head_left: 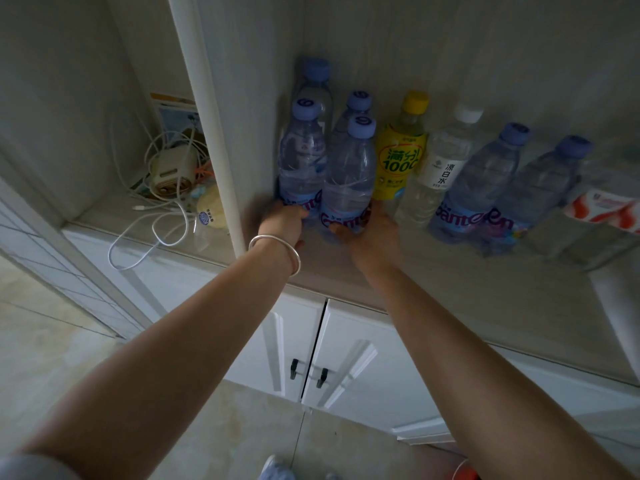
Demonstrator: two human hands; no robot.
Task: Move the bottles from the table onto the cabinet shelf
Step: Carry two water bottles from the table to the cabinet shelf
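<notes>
Several bottles stand on the cabinet shelf (398, 271). At its left end are blue-capped water bottles. My left hand (282, 225) grips the base of the front left bottle (302, 157). My right hand (372, 237) grips the base of the bottle beside it (349, 178). Two more blue-capped bottles (313, 84) stand behind them. To the right stand a yellow drink bottle (400, 150), a white-capped clear bottle (440, 168) and two more blue-capped water bottles (481, 181).
A vertical divider post (216, 133) separates the left compartment, which holds tangled white cables and a charger (169, 171). A red-and-white tissue pack (606, 209) lies at the far right. Closed white cabinet doors (311, 344) with dark handles sit below the shelf.
</notes>
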